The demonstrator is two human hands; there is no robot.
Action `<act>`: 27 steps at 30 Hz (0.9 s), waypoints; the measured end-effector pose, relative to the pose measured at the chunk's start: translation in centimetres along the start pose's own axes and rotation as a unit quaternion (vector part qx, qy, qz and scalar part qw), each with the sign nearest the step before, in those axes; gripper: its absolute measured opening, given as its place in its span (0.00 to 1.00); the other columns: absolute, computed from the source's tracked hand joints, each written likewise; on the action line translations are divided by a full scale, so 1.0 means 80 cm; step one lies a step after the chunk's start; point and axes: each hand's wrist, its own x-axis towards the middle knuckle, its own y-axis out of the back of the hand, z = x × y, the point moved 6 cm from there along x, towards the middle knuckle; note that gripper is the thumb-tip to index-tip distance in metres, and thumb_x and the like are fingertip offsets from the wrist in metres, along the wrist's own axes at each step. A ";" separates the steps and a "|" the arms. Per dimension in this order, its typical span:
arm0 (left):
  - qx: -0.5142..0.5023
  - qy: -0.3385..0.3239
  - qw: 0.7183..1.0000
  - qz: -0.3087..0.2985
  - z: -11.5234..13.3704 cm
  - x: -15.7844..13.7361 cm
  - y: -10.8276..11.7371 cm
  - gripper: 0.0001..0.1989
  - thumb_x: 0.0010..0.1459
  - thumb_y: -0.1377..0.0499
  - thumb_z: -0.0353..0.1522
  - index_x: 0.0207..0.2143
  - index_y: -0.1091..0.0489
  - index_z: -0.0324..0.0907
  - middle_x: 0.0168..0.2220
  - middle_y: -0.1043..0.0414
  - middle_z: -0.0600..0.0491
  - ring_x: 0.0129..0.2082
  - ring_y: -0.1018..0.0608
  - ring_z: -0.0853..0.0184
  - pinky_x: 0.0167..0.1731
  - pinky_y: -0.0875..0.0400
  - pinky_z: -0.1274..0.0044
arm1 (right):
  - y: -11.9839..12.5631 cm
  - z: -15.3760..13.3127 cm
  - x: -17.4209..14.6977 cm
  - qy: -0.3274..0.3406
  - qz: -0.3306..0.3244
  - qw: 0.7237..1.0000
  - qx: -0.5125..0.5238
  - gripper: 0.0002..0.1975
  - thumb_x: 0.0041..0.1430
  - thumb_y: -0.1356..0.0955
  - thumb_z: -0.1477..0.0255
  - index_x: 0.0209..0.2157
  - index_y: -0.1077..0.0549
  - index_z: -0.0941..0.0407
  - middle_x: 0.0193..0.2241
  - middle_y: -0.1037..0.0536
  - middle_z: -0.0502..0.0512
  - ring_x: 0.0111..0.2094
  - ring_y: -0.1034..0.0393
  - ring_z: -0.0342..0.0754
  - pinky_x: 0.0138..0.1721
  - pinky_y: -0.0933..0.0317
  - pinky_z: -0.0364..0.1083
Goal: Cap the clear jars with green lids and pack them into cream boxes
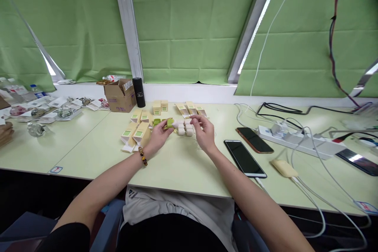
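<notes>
Small boxes [144, 129] are showing cream with green squares [126, 133]; held piece [170, 123] showing lime; cubes [181, 131] showing white; bracelet [142, 156] showing amber-brown.

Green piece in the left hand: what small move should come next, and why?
Probably hold the green piece steady and ease the right hand slightly toward it. The left hand grips the piece beside the white blocks, and the right hand is at their other side, close by. Whether the right fingers hold anything is too small to tell.
</notes>
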 end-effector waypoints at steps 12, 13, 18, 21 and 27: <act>-0.019 0.048 0.998 0.044 -0.009 -0.002 0.006 0.29 0.59 0.30 0.45 0.58 0.26 0.41 0.50 0.20 0.46 0.39 0.21 0.70 0.45 0.25 0.75 | 0.063 -0.014 -0.010 0.046 -0.238 0.863 -0.443 0.07 0.55 0.26 0.76 0.32 0.16 0.50 0.35 0.16 0.58 0.31 0.24 0.53 0.33 0.41 0.48; -0.017 0.047 0.998 0.042 -0.009 -0.002 0.006 0.29 0.60 0.30 0.45 0.58 0.26 0.41 0.50 0.20 0.46 0.39 0.21 0.70 0.45 0.25 0.75 | 0.062 -0.004 -0.018 0.040 -0.255 0.849 -0.462 0.08 0.54 0.26 0.77 0.33 0.15 0.50 0.36 0.15 0.59 0.32 0.23 0.54 0.33 0.41 0.48; -0.016 0.041 0.998 0.043 -0.012 -0.002 0.007 0.29 0.59 0.30 0.46 0.58 0.26 0.41 0.49 0.19 0.46 0.39 0.21 0.69 0.45 0.25 0.75 | 0.056 0.022 -0.031 0.018 -0.291 0.829 -0.477 0.07 0.53 0.27 0.79 0.25 0.18 0.53 0.32 0.16 0.61 0.30 0.25 0.52 0.31 0.42 0.46; -0.017 0.037 0.998 0.044 -0.014 -0.001 0.007 0.27 0.60 0.30 0.46 0.56 0.25 0.41 0.50 0.20 0.46 0.39 0.21 0.70 0.44 0.25 0.76 | 0.050 0.012 -0.015 -0.014 -0.295 0.877 -0.380 0.07 0.53 0.28 0.76 0.25 0.18 0.52 0.30 0.17 0.57 0.30 0.27 0.51 0.29 0.44 0.46; -0.040 0.032 0.996 0.067 -0.018 0.002 0.012 0.26 0.60 0.30 0.47 0.53 0.25 0.41 0.51 0.21 0.46 0.41 0.20 0.69 0.43 0.24 0.75 | 0.005 -0.006 0.018 -0.123 -0.306 0.943 -0.052 0.17 0.54 0.24 0.56 0.26 0.20 0.56 0.16 0.35 0.45 0.19 0.44 0.41 0.22 0.47 0.43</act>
